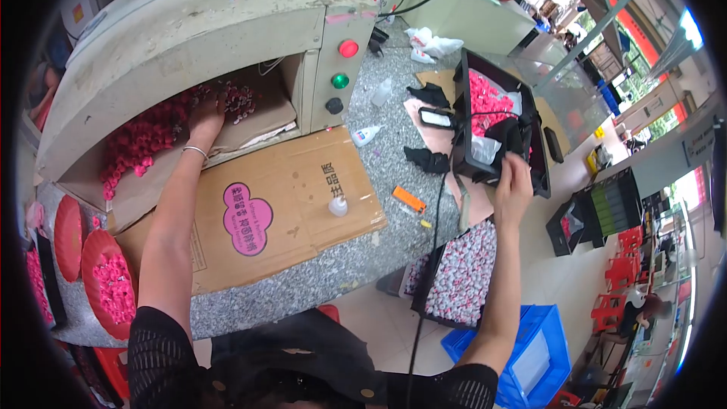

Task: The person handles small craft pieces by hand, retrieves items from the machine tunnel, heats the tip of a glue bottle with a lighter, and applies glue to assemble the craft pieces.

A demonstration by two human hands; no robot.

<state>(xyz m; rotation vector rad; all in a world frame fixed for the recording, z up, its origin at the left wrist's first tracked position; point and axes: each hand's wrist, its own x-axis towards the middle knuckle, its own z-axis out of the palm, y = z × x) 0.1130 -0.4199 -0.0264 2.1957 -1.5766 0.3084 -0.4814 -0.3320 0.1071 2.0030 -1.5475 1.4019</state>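
Observation:
My left hand [208,115] reaches through the opening of a cream metal machine [204,30], wrist over the front edge. Its fingers are among small pink pieces [148,132] and a cluster of pink-and-silver pieces [239,101]; their grip is hard to make out. At the near side of a black plastic crate [540,148], my right hand [515,178] has its fingers pressed together against a black cloth [506,138]. What they hold, if anything, is hidden. Bright pink pieces [487,102] and a clear plastic bag [485,150] lie in the crate.
Flattened cardboard [295,235] covers the granite counter before the machine, with a small white bottle [338,206] on it. An orange lighter [409,198] lies nearby. Red plates [98,257] stand at left. Below the counter are a tray of pink-and-white pieces [462,276] and a blue crate [556,333].

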